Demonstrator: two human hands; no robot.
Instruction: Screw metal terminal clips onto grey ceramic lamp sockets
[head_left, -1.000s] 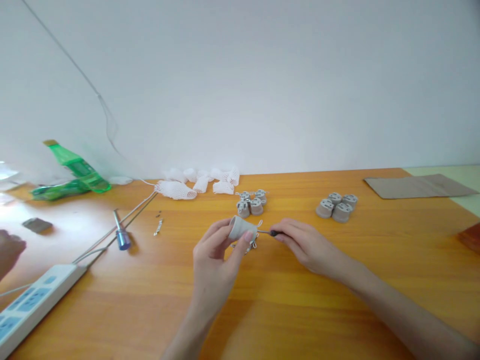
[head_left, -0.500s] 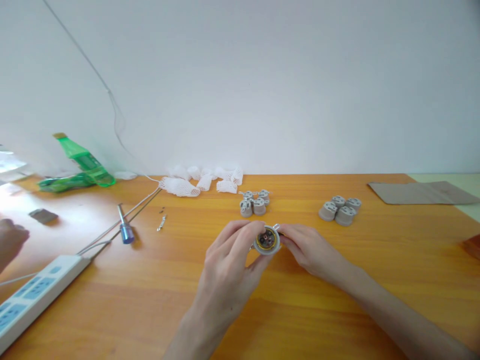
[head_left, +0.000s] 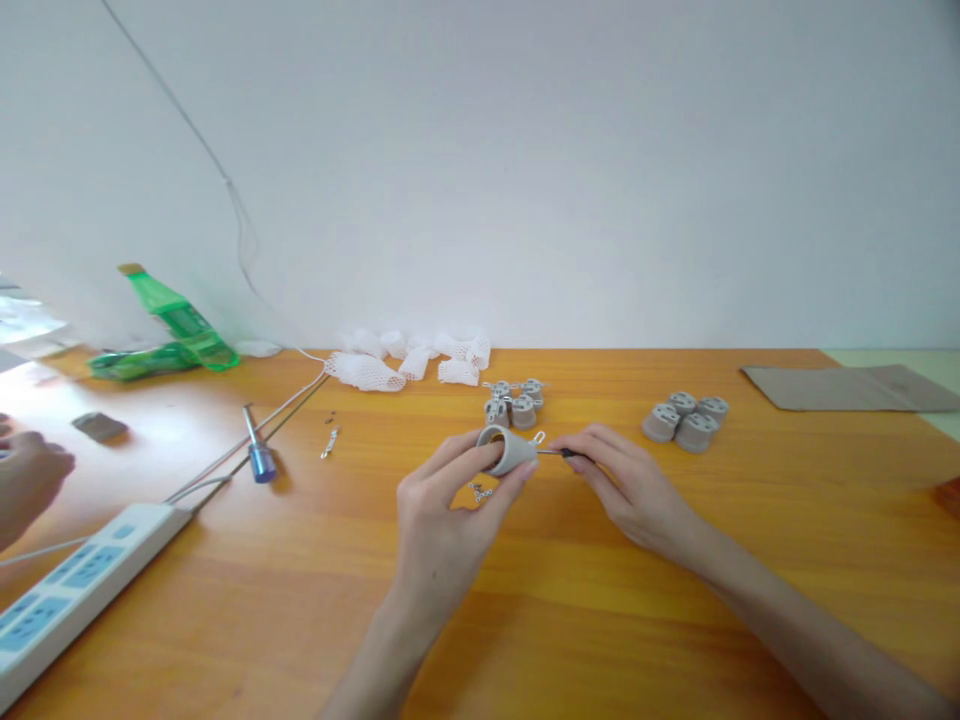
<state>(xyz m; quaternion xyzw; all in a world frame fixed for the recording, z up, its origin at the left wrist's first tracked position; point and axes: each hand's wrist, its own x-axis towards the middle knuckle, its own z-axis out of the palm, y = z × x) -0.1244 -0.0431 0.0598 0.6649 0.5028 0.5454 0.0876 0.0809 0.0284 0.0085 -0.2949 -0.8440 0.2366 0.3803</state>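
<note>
My left hand [head_left: 442, 505] grips a grey lamp socket [head_left: 514, 452] on its side, one finger reaching into its open mouth and the thumb underneath. A small metal bracket [head_left: 539, 438] sticks out from the socket's base end. Between its fingertips my right hand [head_left: 626, 480] pinches a small screwdriver [head_left: 568, 453] with a dark handle; the thin shaft points left and meets the socket's base. Just below the socket lie several small screws [head_left: 480, 492] on the wooden table [head_left: 600, 620].
Beyond my hands stand several sockets [head_left: 523, 411], with another group [head_left: 695, 431] to the right. White foam nets [head_left: 367, 371] lie along the wall. Leftward are a blue-handled screwdriver [head_left: 262, 463], a power strip [head_left: 90, 565], a green bottle [head_left: 187, 325] and another person's hand [head_left: 34, 475]. Cardboard [head_left: 847, 387] lies far right.
The socket has turned from its mouth facing me to its mouth facing left. The small screwdriver's shaft now shows at the base, and the screws beneath have come into sight.
</note>
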